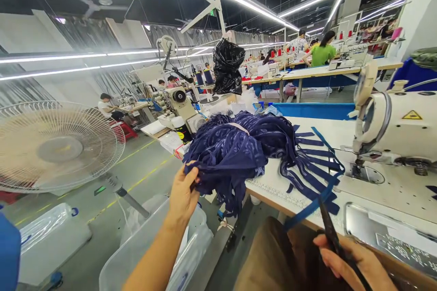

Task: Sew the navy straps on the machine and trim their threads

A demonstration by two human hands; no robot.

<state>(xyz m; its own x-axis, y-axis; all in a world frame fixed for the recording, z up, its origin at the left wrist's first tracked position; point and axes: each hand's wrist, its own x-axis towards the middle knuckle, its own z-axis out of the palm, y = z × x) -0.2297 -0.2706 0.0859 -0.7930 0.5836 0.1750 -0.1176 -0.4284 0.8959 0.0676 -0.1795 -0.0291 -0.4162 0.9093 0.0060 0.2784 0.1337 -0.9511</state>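
Gripping a pair of dark metal scissors [329, 229] in the right hand [355, 254], closed round the handles, beside brown cloth [269, 254] and near the front edge of a long white-topped desk [271, 177]; aiming up and forward, tips over a narrow bright-blue ribbon [309, 211]. Cannot tell contact from mere overlap there. Pinching with the left hand [186, 188], between thumb and fingers, the near left end of a large navy-blue heap of soft fabric strips [235, 157]. Below the left forearm, on the floor, a clear plastic bin [136, 245]. At the desk's front edge, just beyond the right hand, a shiny silver metal panel [385, 232]. Piled on the desk's left end: the heap, gathered under a pale band [239, 127] and hanging down past the front edge. Spread rightward from it, toward the ribbon, flat navy strips [319, 152] in a loose row. Right of these, on the desk, a cream-white sewing machine [406, 122] with a yellow warning triangle. Well apart at left, a round wire-caged fan [63, 145], blurred inside the cage. Behind the heap, a second cream sewing machine [179, 104] with a black handwheel; near it, hanging, a crumpled black plastic bag [228, 66]. Farther back at right, a person in a green top [322, 54], near another long desk, beneath bright tube lights.
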